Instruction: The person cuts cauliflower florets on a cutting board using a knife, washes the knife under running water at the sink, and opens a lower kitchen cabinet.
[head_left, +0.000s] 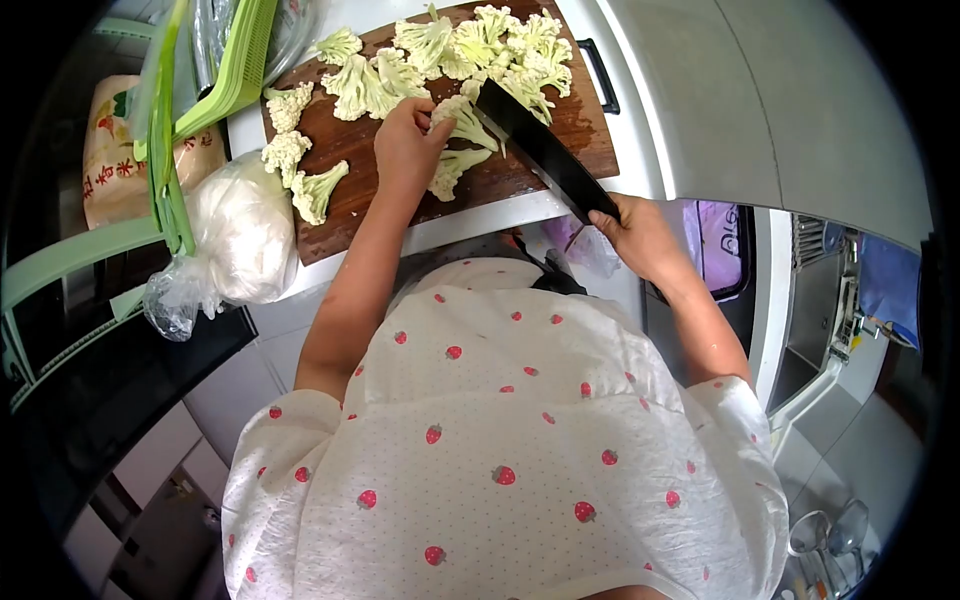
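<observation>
A brown wooden cutting board (350,205) lies on the white counter with cauliflower florets (430,45) spread along its far side and left edge. My right hand (640,235) is closed round the handle of a dark, wide-bladed knife (540,150), whose blade points up and left over the board. Fingers of my left hand (410,145) are bent together against a cauliflower piece (466,122) beside the blade. Another piece (458,170) lies just below it, near the board's front edge.
Left of the board sit a tied clear plastic bag (240,235) with white contents, a green plastic basket (235,75), long green stalks (165,150) and a printed sack (105,165). Ladles (830,535) are at the lower right.
</observation>
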